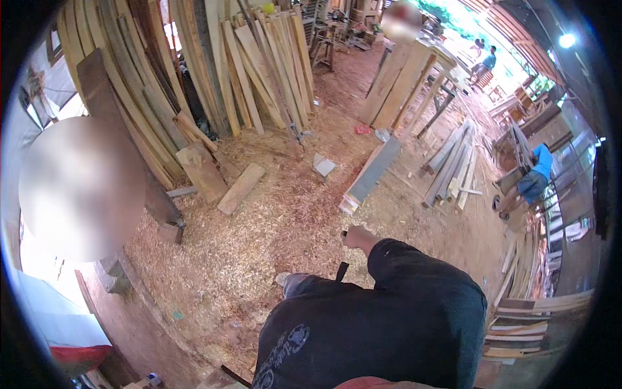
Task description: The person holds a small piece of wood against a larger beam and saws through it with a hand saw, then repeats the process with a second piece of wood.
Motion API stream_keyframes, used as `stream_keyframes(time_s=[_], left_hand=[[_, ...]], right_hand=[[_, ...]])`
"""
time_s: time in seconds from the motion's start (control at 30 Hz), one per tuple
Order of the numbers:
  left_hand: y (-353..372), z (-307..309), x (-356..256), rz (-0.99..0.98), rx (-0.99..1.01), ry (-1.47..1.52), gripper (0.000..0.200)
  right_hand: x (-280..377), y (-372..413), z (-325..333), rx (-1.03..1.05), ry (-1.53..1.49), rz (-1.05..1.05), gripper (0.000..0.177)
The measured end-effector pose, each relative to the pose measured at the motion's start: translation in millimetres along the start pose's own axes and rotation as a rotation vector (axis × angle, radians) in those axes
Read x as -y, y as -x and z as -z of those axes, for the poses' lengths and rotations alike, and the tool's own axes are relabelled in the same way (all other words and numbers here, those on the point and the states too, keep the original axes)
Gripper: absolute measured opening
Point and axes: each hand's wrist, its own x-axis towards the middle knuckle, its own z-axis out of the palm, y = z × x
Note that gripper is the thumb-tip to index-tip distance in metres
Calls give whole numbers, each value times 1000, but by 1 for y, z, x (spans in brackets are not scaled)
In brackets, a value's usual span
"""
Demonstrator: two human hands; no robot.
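My right hand [356, 237] reaches forward from a black short sleeve, its fingers closed. A small dark object [344, 234] sticks out of the fist; its kind is too small to tell. Under the hand is a floor [311, 240] covered in wood shavings. Just ahead of the fist lies a long board [372, 172] with a grey face and a pale wooden end, apart from the hand. A black strap end [341, 271] hangs beside my dark shirt [382, 324]. My left hand is out of view.
Tall planks [259, 71] lean at the back left. Short boards [241, 188] and a pale block [322, 165] lie on the floor. Stacked strips [450, 165] lie to the right, near a bending person in blue [536, 172]. Another person stands close at the left.
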Motion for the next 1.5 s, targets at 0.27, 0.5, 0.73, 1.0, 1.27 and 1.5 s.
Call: stream_keyframes(time_s=[0.27,0.5,0.73,1.0,1.27,1.5], left_hand=[[24,20,41,-53,-59,52,57],[68,68,180,77,-281,245,67],[165,88,332,390,-437,490,98],[289,50,248,412,-514,192,64],[304,38,240,482,-548,311,59],[331,24,242,555,-510,265,53]], right_hand=[[9,36,-41,-59,-165,44,46],[-1,138,-73,-54,-88,75,47],[-61,182,-94,25,-21,32,54],[-112,119,-115,-70,262,166,54],[-39,93,-64,128,178,346,56],[-57,82,-62,280,-132,347,31]])
